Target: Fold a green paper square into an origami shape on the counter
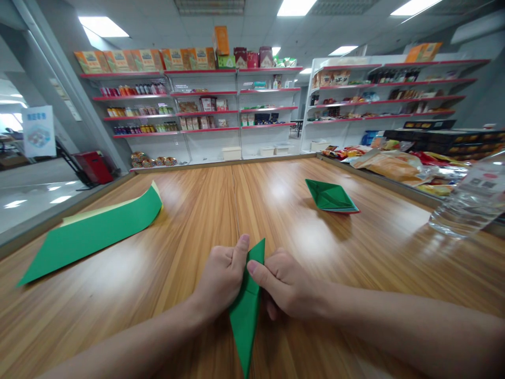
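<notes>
Between my two hands is a folded piece of green paper (245, 321), long and narrow with pointed ends, held above the wooden table. My left hand (223, 276) grips its left side, thumb up along the edge. My right hand (286, 281) pinches its right side, with the thumb lying across the paper's upper part; some of its fingers are hidden behind. Farther off to the right sits a folded green paper boat (332, 197) with a reddish lower edge. On the left lies a curved strip of green paper (98, 231) with pale yellow paper behind it.
The wooden table (189, 210) has a raised rim. A clear plastic bottle (465, 200) stands at the right, near packaged snacks (394, 166) and stacked dark boxes (450, 139). Shelves of goods (205, 108) line the back, and a sign (38, 131) stands at the far left.
</notes>
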Motion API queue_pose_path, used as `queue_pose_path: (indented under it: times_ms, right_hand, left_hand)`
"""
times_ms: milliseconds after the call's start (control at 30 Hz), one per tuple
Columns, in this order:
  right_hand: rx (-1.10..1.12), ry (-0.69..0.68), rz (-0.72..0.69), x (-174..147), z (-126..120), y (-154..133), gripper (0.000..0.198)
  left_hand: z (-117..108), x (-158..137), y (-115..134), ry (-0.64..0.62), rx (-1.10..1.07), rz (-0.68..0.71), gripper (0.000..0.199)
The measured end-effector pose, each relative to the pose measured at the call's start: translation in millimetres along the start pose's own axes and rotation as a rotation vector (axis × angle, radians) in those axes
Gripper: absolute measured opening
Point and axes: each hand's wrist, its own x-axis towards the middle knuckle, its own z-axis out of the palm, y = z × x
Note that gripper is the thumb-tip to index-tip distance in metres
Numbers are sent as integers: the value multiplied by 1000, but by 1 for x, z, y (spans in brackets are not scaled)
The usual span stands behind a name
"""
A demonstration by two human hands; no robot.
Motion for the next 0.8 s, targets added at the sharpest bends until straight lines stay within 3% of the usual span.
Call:
queue_pose_path:
  times_ms: [67,133,233,300,533,700,800]
  right_hand:
    - [-57,25,18,1,1,-2,58]
    - [-67,-35,23,1,2,-4,56]
    - [5,-207,-28,-2,1,-7,64]
    - [23,-251,-76,-2,0,-8,65]
    - [-15,-179,89,1,2,-10,57]
    - [23,-322,-159,-3,2,-7,63]
    - [36,-294,-216,-4,2,-7,61]
  left_hand:
    - [0,1,-1,76,10,6,57]
    - [0,1,-1,96,1,10,56]
    - [-1,-1,2,-14,-51,17,56]
    - [-2,-2,6,-45,-76,29,56]
    - [-7,1,8,153,10,49,56]
    - [-3,-3,12,-31,-105,-9,55]
    - [-3,-4,18,-60,-160,-36,55]
